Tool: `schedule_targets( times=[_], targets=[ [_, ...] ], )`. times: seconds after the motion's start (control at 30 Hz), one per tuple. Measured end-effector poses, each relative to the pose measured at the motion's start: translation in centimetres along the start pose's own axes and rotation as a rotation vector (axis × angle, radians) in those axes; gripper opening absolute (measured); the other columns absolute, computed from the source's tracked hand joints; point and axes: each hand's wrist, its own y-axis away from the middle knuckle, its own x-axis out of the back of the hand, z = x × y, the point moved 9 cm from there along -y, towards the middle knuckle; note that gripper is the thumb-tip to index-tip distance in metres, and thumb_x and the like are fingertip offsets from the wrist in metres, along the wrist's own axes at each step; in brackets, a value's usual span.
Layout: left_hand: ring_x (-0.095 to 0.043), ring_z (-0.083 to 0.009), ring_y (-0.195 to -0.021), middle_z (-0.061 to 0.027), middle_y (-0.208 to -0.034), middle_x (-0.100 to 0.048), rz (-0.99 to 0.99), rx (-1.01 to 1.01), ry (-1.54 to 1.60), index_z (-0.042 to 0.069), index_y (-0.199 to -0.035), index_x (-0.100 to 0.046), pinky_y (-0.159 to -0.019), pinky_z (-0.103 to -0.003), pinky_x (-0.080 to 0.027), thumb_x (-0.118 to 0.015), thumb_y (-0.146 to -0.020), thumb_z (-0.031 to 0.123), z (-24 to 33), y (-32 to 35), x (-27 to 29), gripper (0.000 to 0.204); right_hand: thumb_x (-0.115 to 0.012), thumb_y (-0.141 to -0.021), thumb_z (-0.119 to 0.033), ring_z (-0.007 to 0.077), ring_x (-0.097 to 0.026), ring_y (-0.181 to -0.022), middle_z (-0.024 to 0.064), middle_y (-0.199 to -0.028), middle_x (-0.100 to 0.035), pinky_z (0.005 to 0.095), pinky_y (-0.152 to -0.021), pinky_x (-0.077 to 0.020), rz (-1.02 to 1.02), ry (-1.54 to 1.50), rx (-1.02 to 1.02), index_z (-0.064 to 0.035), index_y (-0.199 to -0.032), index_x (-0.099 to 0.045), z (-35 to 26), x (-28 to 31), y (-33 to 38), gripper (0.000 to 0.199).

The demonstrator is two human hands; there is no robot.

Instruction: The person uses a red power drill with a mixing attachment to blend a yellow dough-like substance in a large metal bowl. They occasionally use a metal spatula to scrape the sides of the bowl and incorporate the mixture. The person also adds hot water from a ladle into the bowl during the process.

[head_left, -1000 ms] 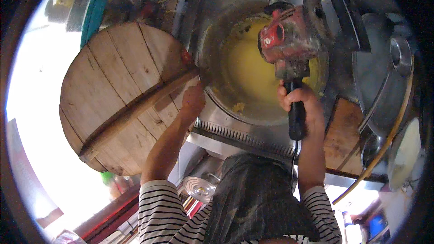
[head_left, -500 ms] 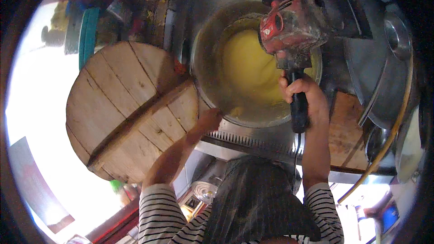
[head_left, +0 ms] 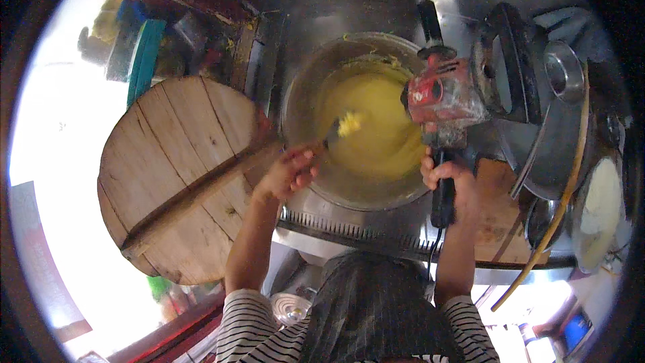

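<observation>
A large metal pot (head_left: 295,121) holds a smooth yellow mash (head_left: 383,141). My left hand (head_left: 290,173) is closed round the brown handle of a dark-tipped scraper (head_left: 332,133) at the pot's near left rim. A yellow lump (head_left: 349,124) sits at the scraper's tip, over the mash; motion smears its outline. My right hand (head_left: 451,181) is wrapped round the black handle of a worn red power mixer (head_left: 440,97), which lies across the pot's right side. Whatever part of the mixer reaches into the pot is hidden.
To the left lies a round wooden lid (head_left: 161,161) with a crossbar, its edge close to the pot. Metal pans (head_left: 564,141), a steel bowl (head_left: 563,70) and a long thin stick (head_left: 571,175) are at the right, near a wooden board (head_left: 494,215).
My left hand has come up from the pot's near rim, and the scraper with a yellow lump now shows over the pot. My right hand still grips the mixer. The whole view has shifted slightly.
</observation>
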Motion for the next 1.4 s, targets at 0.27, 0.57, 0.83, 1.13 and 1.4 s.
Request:
schedule_targets(
  times=[0.27,0.57,0.83,1.13,1.4],
  targets=[
    [-0.057,-0.0359,-0.064,-0.0195,-0.078,-0.061,0.724,-0.364,-1.213,0.011,-0.116,-0.05,-0.057,-0.044,-0.046,-0.046,-0.09,0.02,4.1,-10.7,11.0,0.029,-0.058,-0.06,0.0,0.0163,-0.051,-0.065,0.0069,-0.081,-0.053,0.0247,-0.057,-0.0411,-0.057,0.22,-0.013,-0.0026,-0.1,-0.048,1.1,-0.9,2.9,0.042],
    [-0.058,-0.0303,-0.074,-0.0108,-0.086,-0.057,0.414,-0.563,-2.041,0.015,-0.107,-0.054,-0.062,-0.041,-0.049,-0.053,-0.074,0.011,-8.8,1.1,2.9,0.033,-0.06,-0.06,0.0,0.0173,-0.052,-0.06,0.0081,-0.079,-0.056,0.0271,-0.054,-0.0425,-0.013,-0.054,0.016,-0.0026,-0.098,-0.05,3.4,-1.1,5.8,0.039],
    [-0.057,-0.0286,-0.081,-0.0084,-0.088,-0.056,0.328,-0.557,-1.791,0.019,-0.105,-0.058,-0.065,-0.039,-0.049,-0.052,-0.072,0.005,-9.5,11.4,3.0,0.037,-0.058,-0.063,-0.002,0.0147,-0.047,-0.064,0.0075,-0.084,-0.051,0.025,-0.058,-0.04,-0.021,-0.068,-0.019,0.0002,-0.102,-0.047,4.8,-2.0,7.9,0.041],
    [-0.057,-0.0305,-0.084,-0.0142,-0.081,-0.057,0.165,-0.602,-1.722,0.018,-0.109,-0.059,-0.067,-0.04,-0.047,-0.051,-0.073,0.002,-9.9,5.6,-3.8,0.041,-0.058,-0.064,-0.002,0.0161,-0.049,-0.061,0.0084,-0.078,-0.053,0.027,-0.056,-0.0404,-0.046,-0.022,-0.037,0.0008,-0.098,-0.05,8.2,-2.9,6.2,0.035],
    [-0.053,-0.0307,-0.094,-0.0175,-0.099,-0.055,-0.07,-0.447,-1.449,0.008,-0.118,-0.048,-0.077,-0.041,-0.044,-0.054,-0.079,0.014,-21.3,-4.1,-15.5,0.04,-0.061,-0.062,-0.003,0.0165,-0.053,-0.058,0.0089,-0.078,-0.055,0.0281,-0.054,-0.0427,-0.095,0.004,-0.087,-0.0006,-0.089,-0.051,8.5,-4.5,0.5,0.029]
  ],
)
